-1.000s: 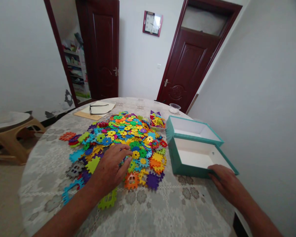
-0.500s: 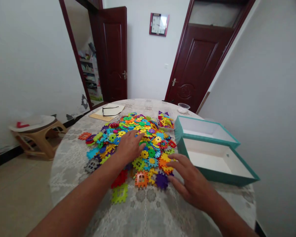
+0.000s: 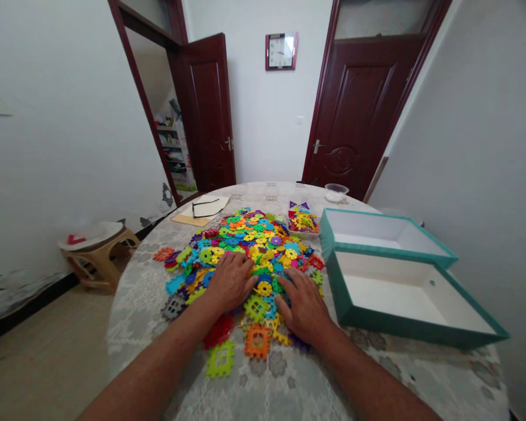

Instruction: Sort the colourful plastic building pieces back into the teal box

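Note:
A heap of colourful plastic building pieces (image 3: pixel 256 237), many of them round notched discs, covers the middle of the table. My left hand (image 3: pixel 232 280) rests on the heap's near left part, thumb apart from the fingers and nothing visible in it. On the near right side lies my right hand (image 3: pixel 304 304), its fingers spread over the pieces. A yellow notched disc (image 3: pixel 264 287) shows between the two hands. Closer to me are an orange window piece (image 3: pixel 258 341), a lime-green window piece (image 3: pixel 220 359) and a red piece (image 3: pixel 219 331), partly under my left forearm.
Two teal boxes with white insides, a nearer one (image 3: pixel 412 292) and a farther one (image 3: pixel 386 228), stand at the right. A small tray of pieces (image 3: pixel 304 221) and a clear bowl (image 3: pixel 336 192) sit behind. Glasses (image 3: pixel 206 209) lie on paper at the back left.
My right hand has moved left from the heap's right edge onto the pieces. My left hand stays on the heap. The camera view has shifted slightly.

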`<state>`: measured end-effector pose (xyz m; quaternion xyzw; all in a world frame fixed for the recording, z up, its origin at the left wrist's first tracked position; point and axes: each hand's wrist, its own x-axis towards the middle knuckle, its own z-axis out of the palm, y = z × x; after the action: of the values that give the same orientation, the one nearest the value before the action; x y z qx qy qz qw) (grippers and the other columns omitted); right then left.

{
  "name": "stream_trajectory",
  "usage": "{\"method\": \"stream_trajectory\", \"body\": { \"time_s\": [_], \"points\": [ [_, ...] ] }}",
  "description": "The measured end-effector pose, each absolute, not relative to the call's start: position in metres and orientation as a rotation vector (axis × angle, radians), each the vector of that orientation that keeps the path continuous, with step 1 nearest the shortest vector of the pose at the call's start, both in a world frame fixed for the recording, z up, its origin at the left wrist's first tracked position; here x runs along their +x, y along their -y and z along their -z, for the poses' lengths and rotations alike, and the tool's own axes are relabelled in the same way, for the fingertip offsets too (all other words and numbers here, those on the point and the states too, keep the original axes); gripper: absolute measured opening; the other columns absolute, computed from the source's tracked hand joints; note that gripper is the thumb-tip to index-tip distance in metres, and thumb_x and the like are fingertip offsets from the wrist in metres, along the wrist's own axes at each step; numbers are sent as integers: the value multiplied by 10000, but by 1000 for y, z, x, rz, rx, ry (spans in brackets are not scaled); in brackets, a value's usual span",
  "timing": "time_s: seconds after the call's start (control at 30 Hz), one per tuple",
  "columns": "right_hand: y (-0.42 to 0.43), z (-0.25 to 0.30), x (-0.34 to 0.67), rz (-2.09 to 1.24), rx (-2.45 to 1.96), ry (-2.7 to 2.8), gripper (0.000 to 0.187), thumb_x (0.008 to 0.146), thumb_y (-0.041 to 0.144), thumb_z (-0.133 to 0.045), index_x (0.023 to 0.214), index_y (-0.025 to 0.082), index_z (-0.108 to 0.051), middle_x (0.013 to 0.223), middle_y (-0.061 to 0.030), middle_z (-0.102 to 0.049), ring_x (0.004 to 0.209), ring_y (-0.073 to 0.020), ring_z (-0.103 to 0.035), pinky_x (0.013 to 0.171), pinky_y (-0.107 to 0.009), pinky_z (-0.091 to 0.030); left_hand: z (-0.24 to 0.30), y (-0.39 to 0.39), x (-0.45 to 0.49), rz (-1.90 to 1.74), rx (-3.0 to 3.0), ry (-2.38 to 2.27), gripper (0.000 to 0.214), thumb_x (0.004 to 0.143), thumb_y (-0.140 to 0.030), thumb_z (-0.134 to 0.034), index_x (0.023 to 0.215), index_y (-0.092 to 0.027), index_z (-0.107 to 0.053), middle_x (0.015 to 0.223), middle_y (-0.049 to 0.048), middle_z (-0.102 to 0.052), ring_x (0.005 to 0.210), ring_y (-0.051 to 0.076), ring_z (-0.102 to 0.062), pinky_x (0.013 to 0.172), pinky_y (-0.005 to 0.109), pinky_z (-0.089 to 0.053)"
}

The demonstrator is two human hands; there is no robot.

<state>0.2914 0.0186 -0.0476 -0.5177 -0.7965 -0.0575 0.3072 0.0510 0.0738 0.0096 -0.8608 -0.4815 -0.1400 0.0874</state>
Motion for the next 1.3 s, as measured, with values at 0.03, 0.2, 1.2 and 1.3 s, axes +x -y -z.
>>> {"method": "stream_trajectory", "body": {
  "time_s": [0.03, 0.2, 1.2, 1.3],
  "points": [
    [-20, 48, 291, 152, -1372, 2099, 384, 988, 331, -627, 1361, 244, -657, 1484, -146, -600, 1403, -341, -511, 1192, -565, -402, -11, -68, 52, 415, -2584, 1425, 244, 1026, -437, -584, 1126, -233, -674, 1175, 104, -652, 1157, 294, -565, 1098, 475, -400],
    [-32, 50, 292, 170, -1349, 2062, 319, 997, 301, -619, 1299, 215, -677, 1391, -149, -652, 1330, -323, -549, 1150, -505, -430, -16, -37, 56, 456, -2633, 1443, 237, 1047, -432, -556, 1034, -229, -677, 1094, 86, -662, 1100, 284, -575, 1084, 491, -407],
    [-40, 40, 296, 149, -1261, 1974, 246, 1055, 244, -523, 841, 200, -637, 852, -41, -667, 876, -200, -583, 858, -329, -376, -17, -55, 54, 191, -2271, 1795, 407, 1048, -488, -505, 1302, -230, -690, 1344, 183, -686, 1275, 349, -628, 1075, 514, -458],
    [-40, 39, 294, 149, -1269, 1948, 208, 1029, 217, -556, 837, 199, -634, 859, -38, -670, 881, -200, -581, 860, -334, -372, -27, -65, 67, 245, -2235, 1760, 437, 1066, -510, -446, 1118, -185, -733, 1159, 178, -730, 1119, 326, -677, 997, 467, -490]
  ]
}}
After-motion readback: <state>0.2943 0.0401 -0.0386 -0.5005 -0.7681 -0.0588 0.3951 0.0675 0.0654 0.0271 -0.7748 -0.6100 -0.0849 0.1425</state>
